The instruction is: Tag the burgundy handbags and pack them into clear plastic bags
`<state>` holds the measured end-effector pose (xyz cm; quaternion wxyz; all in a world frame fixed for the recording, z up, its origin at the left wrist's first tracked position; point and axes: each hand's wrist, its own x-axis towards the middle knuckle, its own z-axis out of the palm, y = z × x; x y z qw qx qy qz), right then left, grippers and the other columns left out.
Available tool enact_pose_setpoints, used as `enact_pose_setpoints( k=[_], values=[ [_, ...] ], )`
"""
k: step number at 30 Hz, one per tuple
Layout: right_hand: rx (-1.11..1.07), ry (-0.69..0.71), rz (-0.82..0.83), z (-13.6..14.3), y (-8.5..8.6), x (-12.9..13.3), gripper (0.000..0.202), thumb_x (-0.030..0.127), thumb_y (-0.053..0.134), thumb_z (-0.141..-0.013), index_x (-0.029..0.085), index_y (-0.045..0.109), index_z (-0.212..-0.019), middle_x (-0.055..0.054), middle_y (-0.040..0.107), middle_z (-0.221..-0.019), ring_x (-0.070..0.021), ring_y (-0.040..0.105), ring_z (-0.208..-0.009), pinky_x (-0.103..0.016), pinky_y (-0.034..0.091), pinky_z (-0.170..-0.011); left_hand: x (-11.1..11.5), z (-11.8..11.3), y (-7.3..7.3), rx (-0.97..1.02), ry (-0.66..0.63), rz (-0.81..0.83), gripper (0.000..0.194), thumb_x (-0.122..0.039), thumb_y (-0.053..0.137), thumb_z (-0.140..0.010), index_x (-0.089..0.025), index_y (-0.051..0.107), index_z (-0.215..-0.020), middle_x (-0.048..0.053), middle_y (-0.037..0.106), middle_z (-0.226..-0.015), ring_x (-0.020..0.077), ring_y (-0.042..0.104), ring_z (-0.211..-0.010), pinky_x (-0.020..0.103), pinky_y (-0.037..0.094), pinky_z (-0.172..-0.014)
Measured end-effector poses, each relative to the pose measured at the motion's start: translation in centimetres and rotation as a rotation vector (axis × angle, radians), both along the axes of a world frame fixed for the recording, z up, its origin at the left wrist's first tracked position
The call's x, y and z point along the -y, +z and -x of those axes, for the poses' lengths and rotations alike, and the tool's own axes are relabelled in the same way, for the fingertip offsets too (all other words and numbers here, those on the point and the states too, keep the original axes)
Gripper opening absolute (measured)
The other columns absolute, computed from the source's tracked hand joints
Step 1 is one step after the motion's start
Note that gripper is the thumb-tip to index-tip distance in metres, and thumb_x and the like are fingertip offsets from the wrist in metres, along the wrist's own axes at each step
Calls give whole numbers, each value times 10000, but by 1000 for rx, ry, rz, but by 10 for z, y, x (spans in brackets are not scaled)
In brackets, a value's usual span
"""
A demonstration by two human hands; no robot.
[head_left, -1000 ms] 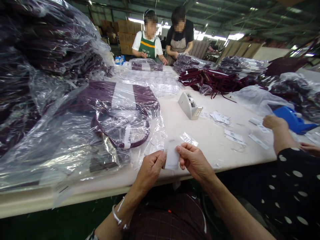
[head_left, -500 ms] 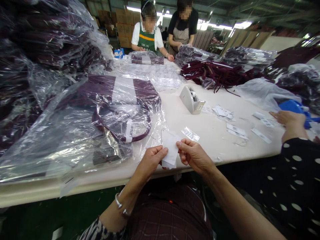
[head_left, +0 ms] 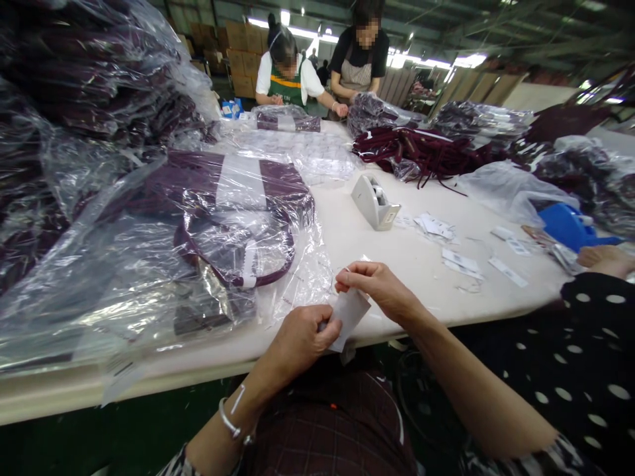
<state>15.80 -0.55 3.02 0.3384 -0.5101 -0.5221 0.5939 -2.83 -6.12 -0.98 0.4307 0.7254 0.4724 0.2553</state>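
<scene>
My left hand (head_left: pixel 310 334) is closed on a white paper tag (head_left: pixel 350 313) just over the table's front edge. Above the tag's top edge my right hand (head_left: pixel 372 281) is closed in a pinch; what lies between its fingertips is too small to make out, with a thin string beside them. To the left, a dark maroon bag (head_left: pixel 290 182) lies in clear plastic, a white band around its body and another on its handle.
A grey tape dispenser (head_left: pixel 370 201) stands beyond my hands, with loose tags (head_left: pixel 435 227) to its right. Plastic-wrapped goods (head_left: pixel 114 73) are piled at left. Maroon straps (head_left: pixel 417 149) lie farther back. Two people work across the table; another person's hand (head_left: pixel 608 259) is at right.
My right hand has moved from the tag's right side to its top edge. My left hand has shifted slightly down, tilting the tag. The neighbour's hand has moved right.
</scene>
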Motion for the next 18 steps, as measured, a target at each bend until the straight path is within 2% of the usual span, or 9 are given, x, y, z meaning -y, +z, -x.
enact_pose_setpoints(
  k=[4,6,8,11,13,16,18],
  values=[
    [-517,-259,104,-6,6,-6,256,367,813,-700,183,660,-792,35,641,-654,-108,587,-635,-281,498,-735,-1,5,-6,-13,9,27,283,-311,496,-889,-179,505,-639,-50,432,-583,106,402,-564,246,238,-551],
    [-636,-318,97,-16,13,-6,216,330,811,-714,200,654,-787,71,563,-587,-88,541,-586,-275,505,-740,-3,8,-9,-33,31,-16,272,-298,509,-888,-182,492,-642,-56,424,-584,105,408,-568,241,254,-556],
    [-635,-314,21,-28,22,-1,165,328,775,-757,209,662,-762,59,543,-600,-96,527,-598,-281,509,-734,-5,10,-9,-89,65,-146,238,-270,521,-892,-183,505,-671,-50,461,-621,109,439,-597,241,288,-583],
    [-513,-261,-136,-42,36,15,149,339,743,-783,217,682,-723,-11,632,-821,-137,573,-733,-300,517,-739,-7,10,-9,-200,130,-475,140,-196,509,-910,-184,584,-793,-11,553,-727,138,512,-695,258,348,-650],
    [-440,-226,-207,-46,44,29,172,356,747,-776,221,682,-691,-45,651,-950,-169,594,-826,-296,521,-707,-6,10,-8,-246,177,-689,143,-166,490,-930,-187,621,-877,9,571,-748,154,527,-729,269,369,-669],
    [-404,-193,-231,-47,53,48,258,419,758,-754,224,644,-630,-80,655,-970,-217,617,-859,-275,509,-559,-6,10,-9,-298,232,-907,167,-171,486,-955,-197,651,-951,11,536,-696,159,498,-690,274,368,-643],
    [-399,-181,-225,-47,56,57,299,445,768,-728,224,610,-602,-92,660,-964,-229,630,-785,-252,463,-428,-5,10,-10,-327,250,-983,179,-163,494,-952,-202,663,-997,13,515,-678,162,477,-671,274,360,-621]
  ],
)
